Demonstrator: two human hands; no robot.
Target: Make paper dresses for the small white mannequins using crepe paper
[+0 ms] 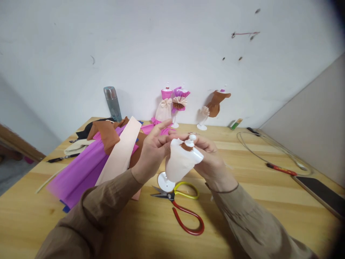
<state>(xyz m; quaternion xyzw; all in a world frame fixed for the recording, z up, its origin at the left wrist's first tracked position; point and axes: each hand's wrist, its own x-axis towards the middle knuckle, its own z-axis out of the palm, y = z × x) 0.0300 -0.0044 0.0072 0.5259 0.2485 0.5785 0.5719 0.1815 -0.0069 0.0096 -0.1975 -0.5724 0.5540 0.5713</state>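
Note:
Between my two hands is a small white mannequin (pixel 192 138) with a brown band at its neck and pale cream paper (pixel 178 163) wrapped round its body. It leans, and its round white base (pixel 165 182) shows below. My left hand (pixel 153 151) grips it at the left shoulder, index finger raised. Behind the other shoulder, my right hand (pixel 212 162) has its fingers curled round the back, where their tips are partly hidden. Under the mannequin lie scissors (pixel 170 196) with one yellow and one red handle, blades apart.
Crepe paper sheets (pixel 81 169) in purple, cream and brown pile up at left. A flask (pixel 112 104) and dressed mannequins (pixel 164 104) stand along the wall. On the right lie a phone (pixel 323 192), a red-handled tool (pixel 281 169), a cable (pixel 250 153) and a small green item (pixel 236 124).

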